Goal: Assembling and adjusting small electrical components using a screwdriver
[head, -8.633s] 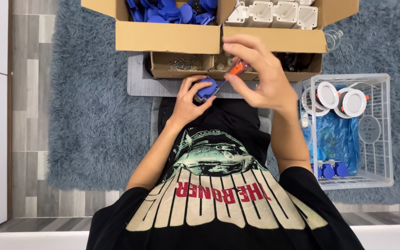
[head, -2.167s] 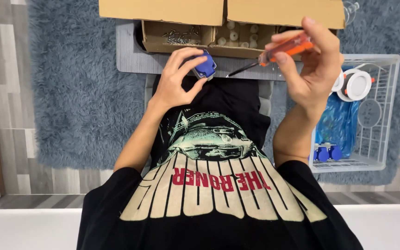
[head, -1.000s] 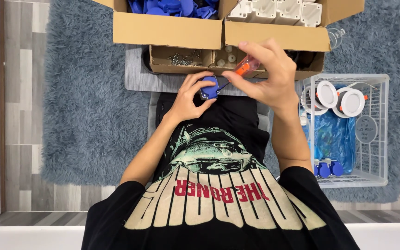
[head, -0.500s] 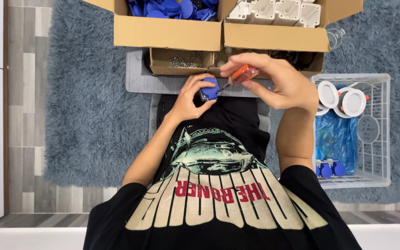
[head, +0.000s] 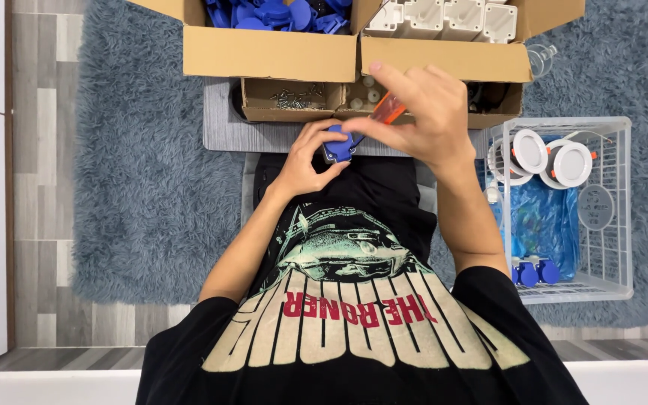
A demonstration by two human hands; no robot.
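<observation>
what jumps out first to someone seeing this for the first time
At centre, the left hand holds a small blue plastic part while the right hand works an orange-handled screwdriver on it. Just beyond sit open cardboard boxes: blue parts at top left, white housings at top right. To the right, a white wire basket holds round white light fittings and a blue bag.

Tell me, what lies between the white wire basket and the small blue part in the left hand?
In the head view, the right forearm crosses between the white wire basket and the small blue part.
</observation>
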